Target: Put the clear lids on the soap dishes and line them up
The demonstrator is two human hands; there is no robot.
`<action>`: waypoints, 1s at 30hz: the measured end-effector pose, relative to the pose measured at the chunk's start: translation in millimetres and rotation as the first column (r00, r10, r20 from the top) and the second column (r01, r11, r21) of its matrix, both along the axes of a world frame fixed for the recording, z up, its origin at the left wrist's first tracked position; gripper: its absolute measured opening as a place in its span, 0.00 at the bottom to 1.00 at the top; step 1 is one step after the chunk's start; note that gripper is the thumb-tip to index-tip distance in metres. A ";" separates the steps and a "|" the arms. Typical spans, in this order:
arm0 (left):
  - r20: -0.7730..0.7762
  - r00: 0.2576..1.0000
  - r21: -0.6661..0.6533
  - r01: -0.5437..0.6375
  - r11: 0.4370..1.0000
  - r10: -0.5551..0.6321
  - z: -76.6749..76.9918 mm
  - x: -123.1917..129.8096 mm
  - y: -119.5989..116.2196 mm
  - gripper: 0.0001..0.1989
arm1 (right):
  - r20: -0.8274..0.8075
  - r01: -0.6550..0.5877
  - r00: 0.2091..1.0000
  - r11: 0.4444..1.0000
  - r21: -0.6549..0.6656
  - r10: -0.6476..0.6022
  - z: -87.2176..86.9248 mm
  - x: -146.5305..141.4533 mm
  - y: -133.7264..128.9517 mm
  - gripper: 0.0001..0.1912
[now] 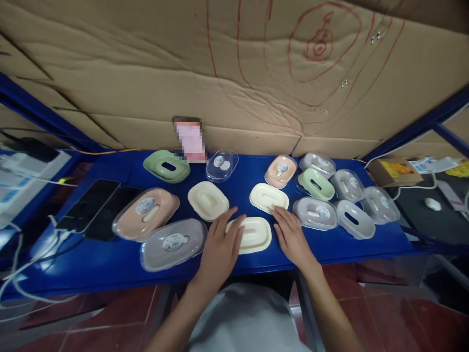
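A cream oval plastic piece with a raised middle (pixel 256 236) lies at the table's front edge. My left hand (pixel 222 244) rests over its left end, fingers stretched out and a little apart. To the right, the fingers of my right hand (pixel 291 233) are extended, their tips at the lower right edge of a second cream oval piece (pixel 266 196); whether they touch it I cannot tell. Neither hand grips anything. Behind my left fingertips lies a third cream oval piece (pixel 207 199). A grey oval box with a clear cover (pixel 172 249) sits just left of my left hand.
Pink covered boxes (pixel 134 222), a green oval shell (pixel 157 164), a clear cover (pixel 220 171) and several grey boxes (pixel 315 220) stand around on the blue table (pixel 351 244). Dark phones (pixel 90 205) and cables lie left. A cardboard wall (pixel 146 88) rises behind.
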State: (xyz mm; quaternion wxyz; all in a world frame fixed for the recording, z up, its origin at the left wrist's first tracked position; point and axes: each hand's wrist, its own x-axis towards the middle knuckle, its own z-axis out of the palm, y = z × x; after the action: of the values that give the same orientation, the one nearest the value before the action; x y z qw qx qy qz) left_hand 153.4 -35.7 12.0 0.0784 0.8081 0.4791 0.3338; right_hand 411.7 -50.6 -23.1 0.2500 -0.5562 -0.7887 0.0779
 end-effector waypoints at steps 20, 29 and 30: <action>-0.138 0.978 -0.049 0.150 0.987 -0.156 -34.8 -18.3 -61.0 0.08 | 0.230 -0.378 0.902 0.926 0.013 0.365 48.7 -100.6 113.9 0.23; -0.080 0.983 -0.092 0.161 0.983 -0.168 -42.7 -23.9 -62.1 0.08 | 0.296 -0.198 0.935 0.980 -0.017 0.194 44.2 -126.5 192.1 0.23; -0.071 0.984 -0.087 0.159 0.983 -0.165 -42.7 -23.5 -61.6 0.08 | 0.301 -0.192 0.935 0.981 -0.010 0.186 45.4 -119.7 187.2 0.23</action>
State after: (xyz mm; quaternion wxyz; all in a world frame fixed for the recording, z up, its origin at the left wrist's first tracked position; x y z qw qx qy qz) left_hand 129.8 -97.4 -30.7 0.1194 0.8529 0.4276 0.2747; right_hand 292.0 136.6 22.3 0.1241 -0.4806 -0.8681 0.0085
